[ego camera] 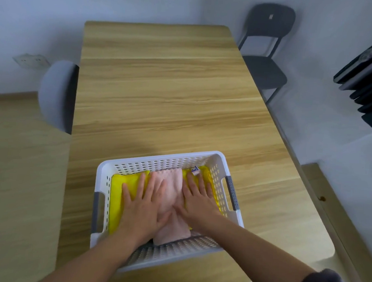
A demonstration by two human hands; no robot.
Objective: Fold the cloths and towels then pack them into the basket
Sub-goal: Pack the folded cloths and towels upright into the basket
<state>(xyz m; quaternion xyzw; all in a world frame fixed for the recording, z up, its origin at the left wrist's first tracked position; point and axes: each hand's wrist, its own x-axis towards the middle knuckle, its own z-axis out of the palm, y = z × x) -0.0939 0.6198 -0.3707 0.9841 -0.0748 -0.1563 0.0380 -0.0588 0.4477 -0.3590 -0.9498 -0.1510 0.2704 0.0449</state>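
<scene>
Cloths, two, pink cloth (171, 182) over yellow cloth (116, 202), in one basket (158, 158), under flat left hand (143, 207) and right hand (198, 198).

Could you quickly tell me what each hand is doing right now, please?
Left hand: open, flat, pressing on the yellow cloth and pink towel in the basket.
Right hand: open, flat, pressing on the same cloths.

Light wooden surface (162, 85) runs lengthwise away from the camera. Dark chair (268, 47) sits at its far right corner, grey chair (57, 93) against its left edge. Wall socket (31, 60) low on the left, black slatted stack (371, 86) by the right wall.
</scene>
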